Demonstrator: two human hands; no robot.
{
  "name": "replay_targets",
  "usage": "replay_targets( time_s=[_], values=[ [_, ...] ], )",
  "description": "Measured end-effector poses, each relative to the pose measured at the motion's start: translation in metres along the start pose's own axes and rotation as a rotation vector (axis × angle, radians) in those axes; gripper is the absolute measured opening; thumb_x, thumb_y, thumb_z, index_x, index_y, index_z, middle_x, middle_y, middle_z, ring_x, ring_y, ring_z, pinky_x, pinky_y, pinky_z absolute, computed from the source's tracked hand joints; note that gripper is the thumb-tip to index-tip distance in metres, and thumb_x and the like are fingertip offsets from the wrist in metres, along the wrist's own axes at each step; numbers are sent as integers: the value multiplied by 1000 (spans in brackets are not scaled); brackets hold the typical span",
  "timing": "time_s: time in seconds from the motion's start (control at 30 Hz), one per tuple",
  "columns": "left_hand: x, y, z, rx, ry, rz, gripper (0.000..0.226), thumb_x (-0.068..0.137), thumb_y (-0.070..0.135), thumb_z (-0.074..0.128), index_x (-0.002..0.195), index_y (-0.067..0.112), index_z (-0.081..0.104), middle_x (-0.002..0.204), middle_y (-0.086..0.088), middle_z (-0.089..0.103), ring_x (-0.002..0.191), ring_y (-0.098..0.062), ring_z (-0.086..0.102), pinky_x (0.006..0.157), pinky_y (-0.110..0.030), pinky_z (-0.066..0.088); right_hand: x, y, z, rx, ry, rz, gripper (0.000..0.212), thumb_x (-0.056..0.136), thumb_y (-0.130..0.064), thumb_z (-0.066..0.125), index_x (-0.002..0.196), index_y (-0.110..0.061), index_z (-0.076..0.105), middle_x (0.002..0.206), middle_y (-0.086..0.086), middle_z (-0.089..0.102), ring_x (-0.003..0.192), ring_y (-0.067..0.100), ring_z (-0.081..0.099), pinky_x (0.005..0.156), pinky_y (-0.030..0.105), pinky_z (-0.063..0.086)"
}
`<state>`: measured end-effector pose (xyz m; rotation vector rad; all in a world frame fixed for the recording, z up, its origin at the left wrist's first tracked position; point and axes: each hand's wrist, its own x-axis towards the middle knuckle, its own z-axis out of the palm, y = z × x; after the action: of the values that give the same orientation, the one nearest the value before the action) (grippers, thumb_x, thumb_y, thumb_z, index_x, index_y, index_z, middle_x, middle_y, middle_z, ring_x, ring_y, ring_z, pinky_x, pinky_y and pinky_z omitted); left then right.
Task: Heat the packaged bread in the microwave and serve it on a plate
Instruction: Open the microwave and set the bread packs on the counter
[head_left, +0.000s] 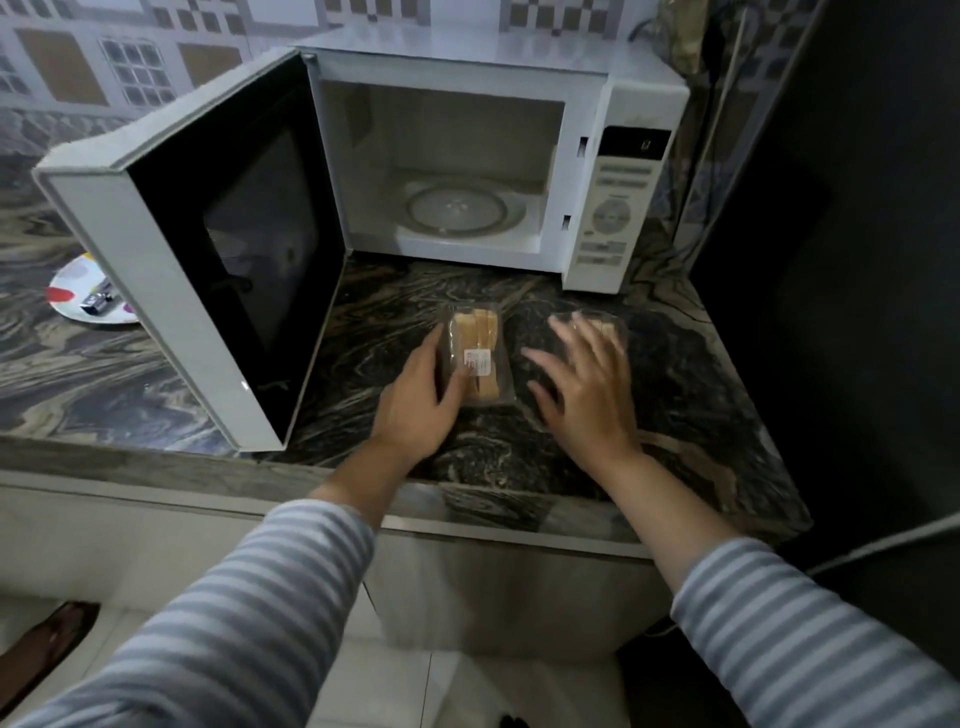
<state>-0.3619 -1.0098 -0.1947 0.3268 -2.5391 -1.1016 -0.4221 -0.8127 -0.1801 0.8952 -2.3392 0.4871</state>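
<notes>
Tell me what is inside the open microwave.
Only the glass turntable lies inside the microwave; nothing sits on it. The cavity's left wall is partly hidden by the door frame.

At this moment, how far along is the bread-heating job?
Done: the microwave door stands open, turntable bare. In hand: the left hand grips the bread package on the counter; the right hand is spread open beside it. Left: loading, heating, serving on the plate.
</notes>
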Motion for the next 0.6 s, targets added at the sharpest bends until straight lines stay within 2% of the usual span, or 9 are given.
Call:
replay_targets(
  time_s=[0.07, 0.13, 0.23, 0.33, 0.4, 0.47, 0.6],
  values=[
    [-4, -15, -10, 71, -75, 81, 75, 89, 63, 42, 151, 30, 17, 151, 1, 39, 130, -22, 47, 107, -39, 40, -3, -10, 9, 179, -61, -52, 26, 87, -16, 65, 113, -16, 69, 125, 7, 62, 122, 28, 52, 101, 49, 42],
    [-8, -21, -13, 156, -95, 112, 82, 88, 61, 48, 153, 24, 15, 152, -3, 38, 133, -23, 43, 109, -34, 36, -2, -18, 16, 370, -152, -39, 23, 86, -11, 68, 108, -12, 72, 112, 6, 67, 108, 23, 58, 93, 40, 49],
    [-10, -21, -12, 263, -96, 160, 92, 82, 69, 45, 154, 23, 12, 153, -2, 35, 136, -21, 39, 113, -40, 31, -1, -21, 26, 373, -245, -8, 18, 88, -14, 66, 104, -14, 74, 102, 2, 68, 102, 21, 56, 91, 23, 41],
    [-6, -23, -11, 328, -121, 182, 91, 83, 69, 46, 154, 25, 9, 157, 1, 26, 142, -16, 30, 117, -40, 23, 0, -23, 30, 341, -243, 3, 16, 88, -15, 66, 101, -14, 76, 96, 1, 69, 99, 20, 55, 87, 12, 29],
    [-6, -23, -11, 361, -125, 188, 89, 85, 65, 49, 154, 25, 8, 158, 0, 24, 144, -16, 27, 118, -38, 20, 1, -25, 31, 334, -244, 28, 15, 89, -17, 64, 98, -16, 76, 96, -2, 69, 99, 20, 56, 85, 12, 28],
    [-5, -23, -11, 379, -130, 192, 90, 85, 65, 49, 154, 26, 7, 158, 0, 24, 144, -16, 26, 118, -38, 20, 1, -28, 32, 317, -231, 43, 14, 90, -17, 63, 95, -18, 75, 96, -4, 70, 98, 20, 57, 85, 17, 33],
    [-5, -23, -10, 389, -149, 163, 97, 82, 71, 47, 154, 25, 1, 159, 1, 21, 144, -14, 25, 119, -35, 16, -5, -37, 36, 280, -150, 7, 11, 90, -10, 60, 90, -11, 71, 91, 0, 69, 93, 22, 55, 80, 23, 41]
  ],
)
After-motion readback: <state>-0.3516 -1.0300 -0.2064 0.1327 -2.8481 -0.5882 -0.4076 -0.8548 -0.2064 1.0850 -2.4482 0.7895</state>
